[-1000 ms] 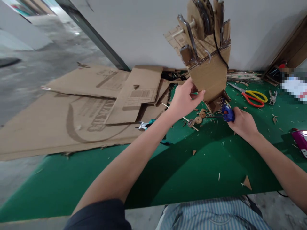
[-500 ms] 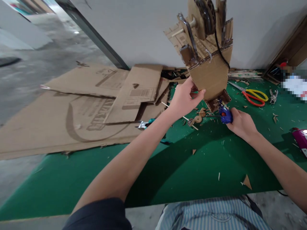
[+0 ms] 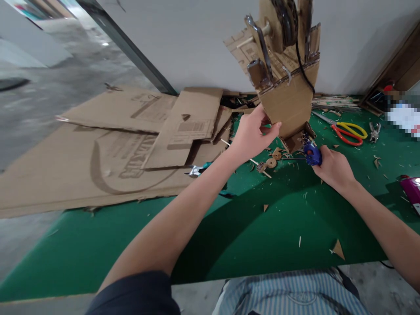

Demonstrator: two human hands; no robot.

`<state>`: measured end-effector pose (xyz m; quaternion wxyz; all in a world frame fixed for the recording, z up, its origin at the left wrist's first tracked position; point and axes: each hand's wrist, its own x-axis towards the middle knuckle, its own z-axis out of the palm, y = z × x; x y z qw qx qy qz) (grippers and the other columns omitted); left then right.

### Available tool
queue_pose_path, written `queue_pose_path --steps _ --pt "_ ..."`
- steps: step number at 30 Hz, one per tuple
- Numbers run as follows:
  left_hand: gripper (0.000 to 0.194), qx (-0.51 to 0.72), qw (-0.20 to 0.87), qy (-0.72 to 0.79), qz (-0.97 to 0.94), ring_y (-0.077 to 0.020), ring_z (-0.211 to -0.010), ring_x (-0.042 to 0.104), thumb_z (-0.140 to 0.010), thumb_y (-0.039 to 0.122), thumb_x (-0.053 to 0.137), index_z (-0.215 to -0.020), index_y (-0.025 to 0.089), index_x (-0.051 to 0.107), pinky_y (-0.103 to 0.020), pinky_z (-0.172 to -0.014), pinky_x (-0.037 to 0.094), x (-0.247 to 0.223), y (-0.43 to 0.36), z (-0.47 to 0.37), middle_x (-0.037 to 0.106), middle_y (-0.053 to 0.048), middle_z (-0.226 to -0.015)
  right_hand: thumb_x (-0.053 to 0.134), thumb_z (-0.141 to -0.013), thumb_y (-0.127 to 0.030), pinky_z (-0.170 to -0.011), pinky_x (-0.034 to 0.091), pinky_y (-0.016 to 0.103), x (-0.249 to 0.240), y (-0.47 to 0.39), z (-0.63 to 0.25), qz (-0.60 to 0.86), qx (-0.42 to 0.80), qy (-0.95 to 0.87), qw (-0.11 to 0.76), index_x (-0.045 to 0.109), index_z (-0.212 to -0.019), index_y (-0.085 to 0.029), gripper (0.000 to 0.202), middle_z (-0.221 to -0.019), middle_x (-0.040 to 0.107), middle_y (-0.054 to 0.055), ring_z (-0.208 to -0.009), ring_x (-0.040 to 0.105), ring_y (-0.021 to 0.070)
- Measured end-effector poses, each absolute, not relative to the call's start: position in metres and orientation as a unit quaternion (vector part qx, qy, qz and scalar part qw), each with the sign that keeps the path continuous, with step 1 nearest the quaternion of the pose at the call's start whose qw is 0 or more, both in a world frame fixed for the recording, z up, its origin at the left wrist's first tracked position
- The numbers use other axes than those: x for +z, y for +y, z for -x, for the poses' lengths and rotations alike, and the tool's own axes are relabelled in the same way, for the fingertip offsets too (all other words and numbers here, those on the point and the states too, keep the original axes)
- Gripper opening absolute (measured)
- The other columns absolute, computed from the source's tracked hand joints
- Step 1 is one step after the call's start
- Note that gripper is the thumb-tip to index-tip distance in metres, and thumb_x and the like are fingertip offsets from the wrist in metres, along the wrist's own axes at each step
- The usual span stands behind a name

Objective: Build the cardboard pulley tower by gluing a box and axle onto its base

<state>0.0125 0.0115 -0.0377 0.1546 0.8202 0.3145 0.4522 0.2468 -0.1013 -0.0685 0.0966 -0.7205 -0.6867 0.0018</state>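
A cardboard model (image 3: 288,105) with round discs, sticks and a black cord on top stands tilted near the back of the green table. My left hand (image 3: 256,133) grips its lower left side between thumb and fingers. At its base is a small open cardboard box (image 3: 295,141). My right hand (image 3: 334,168) is closed on a blue tool (image 3: 312,155), whose front end is at the box's right side. Small cardboard discs (image 3: 271,163) and a thin stick lie on the table below the model.
Flat cardboard sheets (image 3: 131,153) cover the left side, with pliers (image 3: 197,170) at their edge. Scissors with red and yellow handles (image 3: 349,133), small metal pliers (image 3: 374,131) and a magenta object (image 3: 411,190) lie to the right. Scraps dot the green table (image 3: 246,245).
My right hand has moved slightly to the right with the blue tool. The model has shifted very slightly, with my left hand still on it.
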Motion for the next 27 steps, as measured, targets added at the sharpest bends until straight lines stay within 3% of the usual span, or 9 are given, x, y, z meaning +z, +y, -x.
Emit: queue_pose_path --steps 9,27 --pt "0.029 0.448 0.16 0.318 -0.82 -0.015 -0.074 0.068 -0.094 0.038 0.062 -0.115 0.019 0.061 -0.024 -0.066 0.063 -0.0373 0.0108 -0.0122 0.071 -0.006 -0.087 0.05 -0.095 -0.034 -0.055 0.026 0.031 -0.0695 -0.1007 -0.2467 0.716 -0.003 -0.694 0.083 0.057 -0.09 -0.017 0.019 -0.081 0.069 0.012 -0.062 0.058 0.0212" --pt "0.03 0.438 0.158 0.322 -0.824 -0.0167 -0.076 0.072 -0.093 0.034 0.064 -0.119 0.018 0.06 -0.024 -0.066 0.063 -0.0376 0.011 -0.0133 0.074 -0.007 -0.092 0.051 -0.091 -0.027 -0.056 0.028 0.03 -0.0698 -0.1029 -0.2419 0.697 0.002 -0.716 0.037 0.058 -0.094 -0.015 0.014 -0.08 0.068 0.011 -0.063 0.06 0.0211"
